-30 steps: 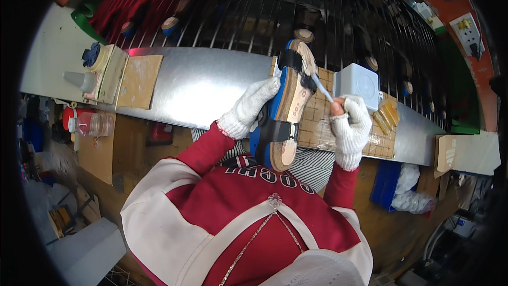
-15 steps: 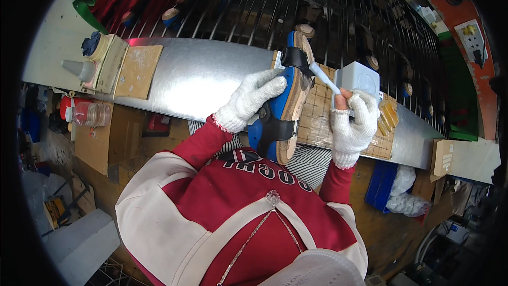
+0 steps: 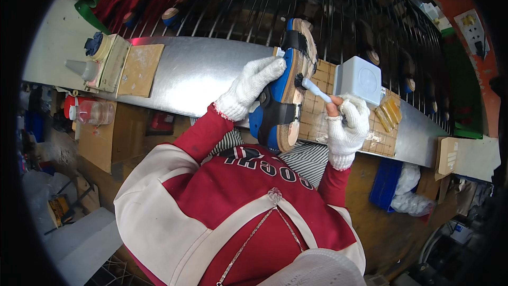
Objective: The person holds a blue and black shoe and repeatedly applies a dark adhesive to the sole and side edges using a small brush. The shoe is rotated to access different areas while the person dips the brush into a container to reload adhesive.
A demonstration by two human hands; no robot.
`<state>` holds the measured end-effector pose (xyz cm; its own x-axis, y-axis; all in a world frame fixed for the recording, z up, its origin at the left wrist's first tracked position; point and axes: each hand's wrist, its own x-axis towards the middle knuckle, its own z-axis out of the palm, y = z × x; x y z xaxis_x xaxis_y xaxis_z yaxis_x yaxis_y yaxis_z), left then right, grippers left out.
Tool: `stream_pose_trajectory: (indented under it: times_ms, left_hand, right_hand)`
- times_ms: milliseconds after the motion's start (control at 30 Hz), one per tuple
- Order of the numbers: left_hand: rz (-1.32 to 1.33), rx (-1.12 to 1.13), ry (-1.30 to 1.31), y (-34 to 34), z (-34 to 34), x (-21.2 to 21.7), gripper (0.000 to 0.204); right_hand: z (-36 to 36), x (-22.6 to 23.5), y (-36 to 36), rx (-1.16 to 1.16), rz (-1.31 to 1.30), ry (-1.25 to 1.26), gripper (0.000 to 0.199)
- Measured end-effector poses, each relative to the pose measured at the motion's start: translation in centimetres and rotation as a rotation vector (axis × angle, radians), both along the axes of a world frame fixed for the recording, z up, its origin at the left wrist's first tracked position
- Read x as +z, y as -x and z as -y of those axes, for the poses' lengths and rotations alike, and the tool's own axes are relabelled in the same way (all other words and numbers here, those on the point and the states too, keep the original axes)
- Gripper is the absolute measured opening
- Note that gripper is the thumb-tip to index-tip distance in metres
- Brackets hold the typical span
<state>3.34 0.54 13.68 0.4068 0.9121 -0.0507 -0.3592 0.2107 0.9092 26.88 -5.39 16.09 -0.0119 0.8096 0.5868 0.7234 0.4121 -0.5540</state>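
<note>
In my gloved left hand (image 3: 250, 88) is a sandal (image 3: 287, 97), tilted on its side, with black straps around a blue last and its tan underside turned to the right. The fingers close on its blue left flank. My gloved right hand (image 3: 349, 127), thumb and a fingertip bare, pinches the pale blue handle of a brush (image 3: 317, 90). Its dark bristles touch the sandal's underside near the middle. Just right of the brush stands a pale grey-blue square container (image 3: 359, 81) on a taped, grid-marked board (image 3: 320, 80).
Yellow translucent strips (image 3: 389, 113) lie on the board's right part. Behind the metal ledge (image 3: 198, 69), a rack of metal rods (image 3: 248, 13) carries several more sandals. A brown board (image 3: 142, 70) rests at left, near a pot with a grey cone (image 3: 83, 69). A blue crate (image 3: 384, 184) sits lower right.
My right hand has lowered slightly, bringing the brush down from the upper strap to the middle of the underside. The sandal has shifted up a little and turned slightly in my left hand.
</note>
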Motion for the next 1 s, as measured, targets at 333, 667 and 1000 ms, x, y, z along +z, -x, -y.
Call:
stream_pose_trajectory:
  times_ms: [333,667,1000]
  left_hand:
    - [-0.061,0.055,-0.071,-0.4,-2.0,1.1,0.055]
    - [-0.029,0.106,-0.034,-0.3,-2.6,2.0,0.065]
    - [0.118,0.207,-0.016,-0.2,-0.9,0.3,0.053]
  right_hand:
    - [1.1,-0.1,-0.2,0.005,-0.037,-0.002,0.017]
    - [2.1,-0.7,0.0,0.031,-0.037,-0.005,0.018]
    - [-2.4,-1.2,0.5,0.099,-0.317,0.104,0.017]
